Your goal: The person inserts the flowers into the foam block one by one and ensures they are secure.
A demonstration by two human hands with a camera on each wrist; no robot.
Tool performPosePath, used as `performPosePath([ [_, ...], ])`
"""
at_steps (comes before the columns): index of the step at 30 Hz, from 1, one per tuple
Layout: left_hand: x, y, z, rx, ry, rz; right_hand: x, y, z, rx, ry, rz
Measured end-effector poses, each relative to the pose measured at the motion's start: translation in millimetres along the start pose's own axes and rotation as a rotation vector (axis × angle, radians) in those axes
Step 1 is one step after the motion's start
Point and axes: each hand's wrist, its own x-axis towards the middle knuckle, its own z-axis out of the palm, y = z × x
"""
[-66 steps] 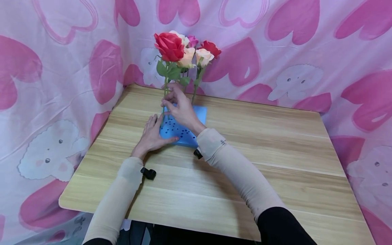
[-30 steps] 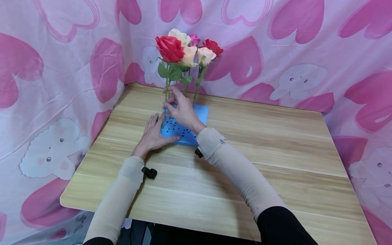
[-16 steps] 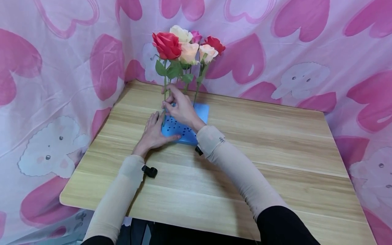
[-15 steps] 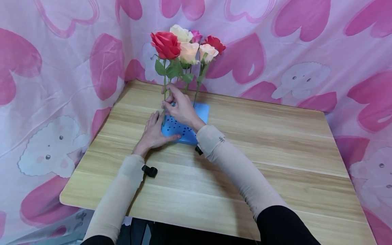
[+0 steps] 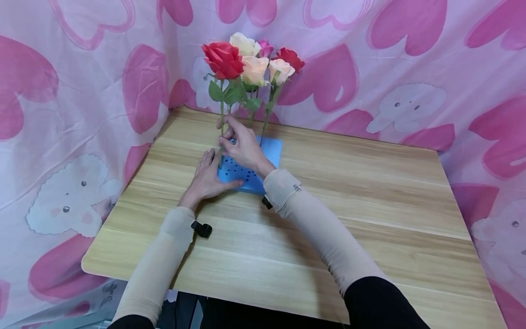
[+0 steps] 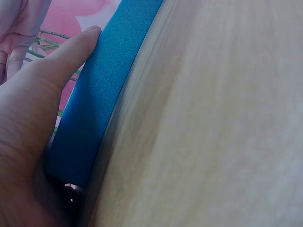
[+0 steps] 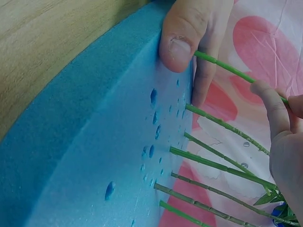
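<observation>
In the head view my right hand pinches the green stem of a large red rose that stands nearly upright. In the right wrist view that stem slopes from the fingertips to the left hand, which hides its lower end. A blue foam block, its top dotted with holes, lies on the table. My left hand rests on the block's near left corner, fingers extended and thumb spread along the front edge. Several other roses, cream, peach, pink and red, stand in the block behind the right hand.
The wooden table extends far to the right of the block. A pink and white curtain with hearts hangs close behind the flowers and at the left side. Black wrist cameras sit under both forearms.
The large red rose has leaned a little to the left, away from the other blooms, so the cream rose behind shows more. Both hands stay nearly in place. The head view has shifted slightly.
</observation>
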Motion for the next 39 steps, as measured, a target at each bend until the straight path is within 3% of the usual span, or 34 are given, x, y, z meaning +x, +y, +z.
performPosePath([
  [6,0.0,-0.7,1.7,0.003,-0.004,-0.003,-2,5,1,-0.011,-0.005,-0.011],
  [15,1.9,-1.1,2.6,-0.005,0.022,0.037,0,11,4,-0.205,0.010,-0.031],
  [29,3.5,1.2,-3.1,0.018,0.032,0.041,-2,13,6,-0.231,0.008,-0.040],
  [39,1.5,0.8,-1.2,0.012,0.009,0.020,-2,15,5,-0.191,-0.002,-0.012],
])
